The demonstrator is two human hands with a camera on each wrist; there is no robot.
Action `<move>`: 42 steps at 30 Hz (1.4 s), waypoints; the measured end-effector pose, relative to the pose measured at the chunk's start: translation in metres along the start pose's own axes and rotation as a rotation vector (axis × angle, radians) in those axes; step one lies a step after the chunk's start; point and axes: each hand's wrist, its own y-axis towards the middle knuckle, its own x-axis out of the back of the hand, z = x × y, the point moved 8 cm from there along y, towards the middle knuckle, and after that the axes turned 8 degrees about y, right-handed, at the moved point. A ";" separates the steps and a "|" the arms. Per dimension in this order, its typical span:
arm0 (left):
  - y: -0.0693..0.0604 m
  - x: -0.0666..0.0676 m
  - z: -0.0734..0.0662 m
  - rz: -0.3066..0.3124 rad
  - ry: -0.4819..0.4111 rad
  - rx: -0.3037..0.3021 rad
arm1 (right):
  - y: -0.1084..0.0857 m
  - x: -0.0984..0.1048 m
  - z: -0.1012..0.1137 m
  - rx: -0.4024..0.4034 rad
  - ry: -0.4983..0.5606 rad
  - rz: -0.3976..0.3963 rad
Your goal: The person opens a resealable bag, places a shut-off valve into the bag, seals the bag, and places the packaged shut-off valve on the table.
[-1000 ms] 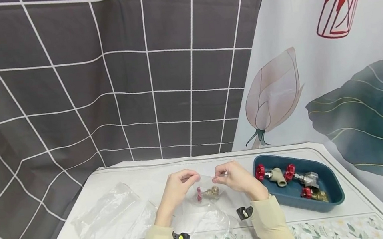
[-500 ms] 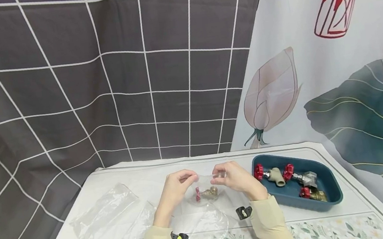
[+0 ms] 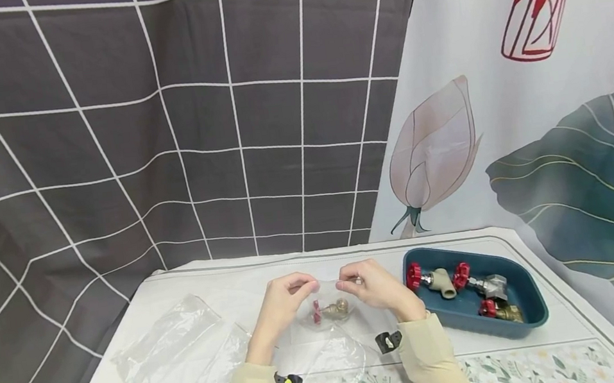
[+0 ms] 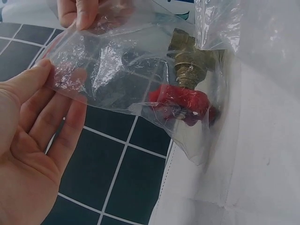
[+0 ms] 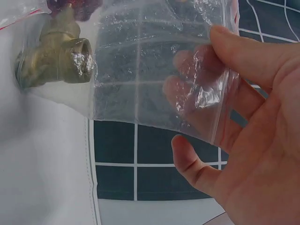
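A brass valve (image 3: pixel 336 308) with a red handwheel (image 4: pixel 180 101) lies inside a clear plastic zip bag (image 4: pixel 108 70), low over the white tabletop. My left hand (image 3: pixel 284 304) pinches one end of the bag's top edge between thumb and fingers. Opposite it, my right hand (image 3: pixel 374 286) pinches the other end, thumb on the near side and fingers showing through the film in the right wrist view. The bag's mouth runs straight between the two hands. Whether its seal is pressed together, I cannot tell.
To the right stands a dark blue tray (image 3: pixel 464 319) holding a beige valve (image 3: pixel 443 283), a silver-bodied valve (image 3: pixel 494 288) and another brass valve (image 3: pixel 509 315), all with red handwheels. Clear plastic bags (image 3: pixel 175 338) lie at the left, and more clear film (image 3: pixel 335 359) lies between my forearms.
The fingers of my right hand have shifted slightly along the bag's edge, a little closer to the left hand. The bagged valve stays in about the same place.
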 end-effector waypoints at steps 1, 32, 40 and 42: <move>0.000 0.000 0.000 -0.003 0.003 0.003 | 0.000 0.000 -0.001 -0.008 0.007 0.004; 0.001 0.002 0.001 -0.003 0.008 -0.012 | -0.004 0.007 -0.016 -0.135 0.022 -0.035; 0.000 0.001 0.002 -0.004 0.009 -0.004 | -0.006 0.008 -0.018 -0.154 0.005 -0.032; 0.000 0.002 0.002 -0.003 0.006 -0.002 | -0.006 0.008 -0.018 -0.150 -0.013 -0.036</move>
